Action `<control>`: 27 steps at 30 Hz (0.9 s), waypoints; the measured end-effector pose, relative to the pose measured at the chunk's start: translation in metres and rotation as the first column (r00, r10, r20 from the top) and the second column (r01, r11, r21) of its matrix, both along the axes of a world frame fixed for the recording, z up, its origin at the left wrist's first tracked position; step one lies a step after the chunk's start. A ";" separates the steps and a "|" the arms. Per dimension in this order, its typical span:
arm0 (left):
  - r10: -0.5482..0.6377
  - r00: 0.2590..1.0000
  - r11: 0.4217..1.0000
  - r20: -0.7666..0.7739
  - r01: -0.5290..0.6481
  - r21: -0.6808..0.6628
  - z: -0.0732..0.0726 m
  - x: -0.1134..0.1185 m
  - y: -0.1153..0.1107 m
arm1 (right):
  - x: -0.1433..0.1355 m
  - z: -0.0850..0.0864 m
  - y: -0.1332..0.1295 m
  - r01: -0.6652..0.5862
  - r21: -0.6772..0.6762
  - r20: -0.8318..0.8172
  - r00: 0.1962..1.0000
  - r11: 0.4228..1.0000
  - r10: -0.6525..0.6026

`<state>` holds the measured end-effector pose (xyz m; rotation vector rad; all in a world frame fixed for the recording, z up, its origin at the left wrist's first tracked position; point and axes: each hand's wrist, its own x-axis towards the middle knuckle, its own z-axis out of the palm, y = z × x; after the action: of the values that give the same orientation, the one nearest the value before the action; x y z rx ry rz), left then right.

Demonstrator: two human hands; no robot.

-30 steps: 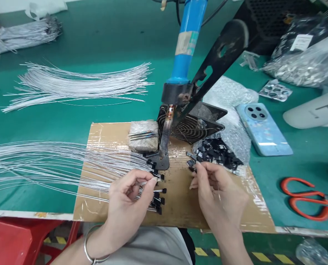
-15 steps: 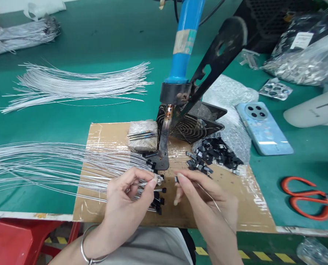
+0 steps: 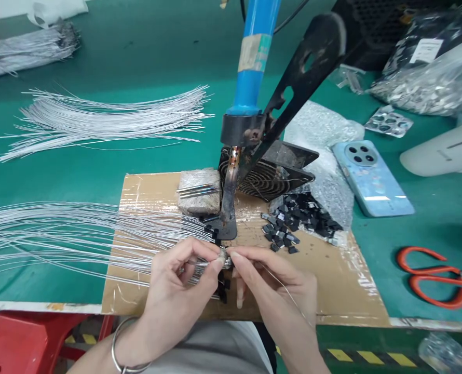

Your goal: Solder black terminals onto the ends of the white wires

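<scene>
1. Both left hand (image 3: 182, 283) and right hand (image 3: 280, 285) clamp fingers on a small, half-hidden silvery piece (image 3: 227, 263) above cardboard (image 3: 343, 291).
2. I'd worry: loose pinching could drop it; drifting upward risks the soldering iron (image 3: 250, 85).

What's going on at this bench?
A person is working barehanded over cardboard. The left hand pinches a small piece; the right hand has its fingertips close against it, their grip too hidden to tell. A thin wire trails along the right hand. White wires lie left, loose black parts right. A blue-handled iron stands just beyond.
</scene>
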<state>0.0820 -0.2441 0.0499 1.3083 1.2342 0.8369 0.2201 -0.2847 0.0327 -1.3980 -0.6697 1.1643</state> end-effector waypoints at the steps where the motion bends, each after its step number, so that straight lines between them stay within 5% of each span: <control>1: -0.005 1.000 1.000 -0.005 0.005 -0.001 0.001 0.000 0.001 | 0.000 0.000 0.000 -0.004 0.003 -0.001 1.000 1.000 0.004; 11: -0.027 0.999 1.000 -0.027 0.027 -0.009 0.009 0.003 0.004 | -0.001 -0.002 -0.002 -0.005 -0.023 -0.020 1.000 1.000 0.004; 17: -0.026 0.999 0.999 -0.035 0.025 -0.027 0.009 0.005 0.006 | 0.001 -0.004 -0.007 -0.025 0.083 0.217 0.976 0.996 0.006; 27: 0.011 0.996 0.999 -0.084 -0.014 -0.036 0.007 0.009 0.013 | 0.009 -0.007 -0.013 -0.012 0.089 0.350 0.937 0.996 -0.020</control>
<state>0.0914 -0.2310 0.0566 1.3186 1.3188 0.7722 0.2295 -0.2975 0.0255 -1.5441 -0.9576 0.8745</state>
